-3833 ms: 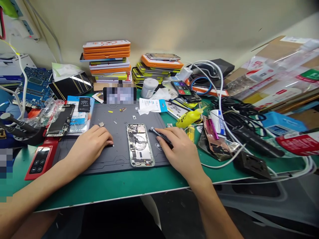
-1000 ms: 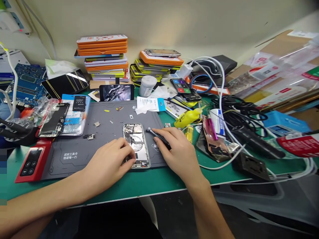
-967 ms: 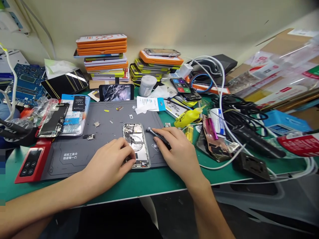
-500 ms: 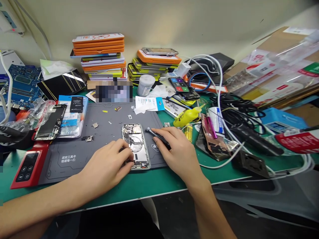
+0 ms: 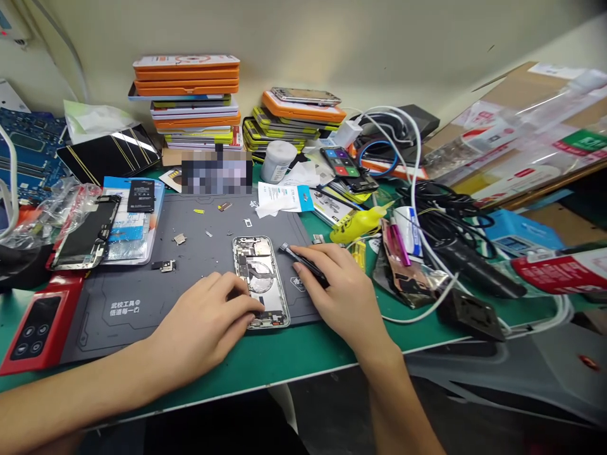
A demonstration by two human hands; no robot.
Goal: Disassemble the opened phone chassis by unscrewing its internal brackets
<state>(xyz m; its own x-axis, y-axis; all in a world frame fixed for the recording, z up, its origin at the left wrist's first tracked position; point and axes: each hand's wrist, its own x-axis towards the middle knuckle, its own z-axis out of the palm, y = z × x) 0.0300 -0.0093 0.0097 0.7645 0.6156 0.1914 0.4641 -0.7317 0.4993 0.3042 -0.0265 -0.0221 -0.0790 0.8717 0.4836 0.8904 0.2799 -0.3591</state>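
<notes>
An opened phone housing point(image 5: 269, 284) with bare inner parts lies on the grey mat point(image 5: 190, 265), near its front edge. My left hand point(image 5: 208, 313) grips the lower left of this housing, its index finger reaching over the inside and its thumb lower down at the edge. Under those fingertips the contact is partly hidden. To the right, my right hand point(image 5: 339, 284) is closed around a slim black tool point(image 5: 310, 264) with a grey, blocky tip. That tip points up and left, beside the housing and apart from it.
Small phone parts point(image 5: 164, 266) lie on the mat. At left are a detached phone screen point(image 5: 88, 230), a black battery point(image 5: 141, 196) and a red device point(image 5: 40, 325). A yellow bottle point(image 5: 358, 222) and tangled cables point(image 5: 441, 234) crowd the right. Orange cases point(image 5: 187, 85) are stacked behind.
My left index finger has stretched farther right over the inside of the housing. The right hand keeps the black tool in nearly the same place. The view has shifted slightly.
</notes>
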